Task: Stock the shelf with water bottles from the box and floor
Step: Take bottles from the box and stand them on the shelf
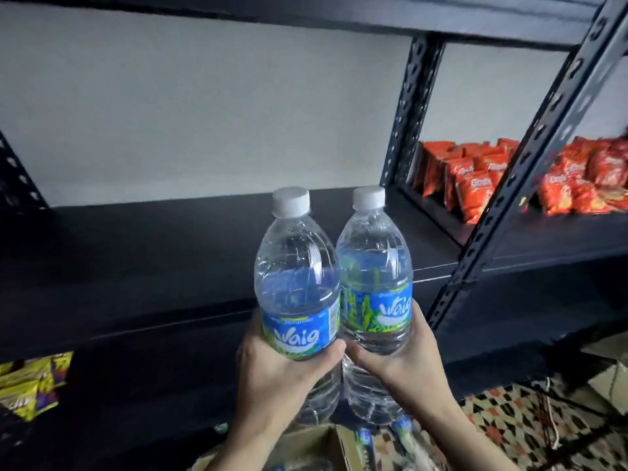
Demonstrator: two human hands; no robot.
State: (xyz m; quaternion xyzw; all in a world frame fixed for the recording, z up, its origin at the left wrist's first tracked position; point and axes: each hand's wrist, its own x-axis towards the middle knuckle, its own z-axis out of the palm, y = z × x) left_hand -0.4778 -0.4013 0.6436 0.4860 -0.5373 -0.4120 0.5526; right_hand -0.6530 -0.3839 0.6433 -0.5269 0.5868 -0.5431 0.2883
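Observation:
Two clear water bottles with white caps and blue-green labels are held upright side by side in front of the dark shelf board (142,246). My left hand (272,372) grips the left bottle (295,277) around its label. My right hand (401,355) grips the right bottle (373,266) just below its label. The two bottles touch each other and hang a little in front of the shelf's front edge. At the bottom edge lies the cardboard box (312,443), with more bottles (404,436) lying beside it on the floor.
A black slotted upright (530,158) stands right of the bottles. Beyond it, orange snack bags (475,178) fill the neighbouring shelf. Yellow snack packets (30,385) sit on the lower shelf at left. A patterned floor (509,423) shows at bottom right.

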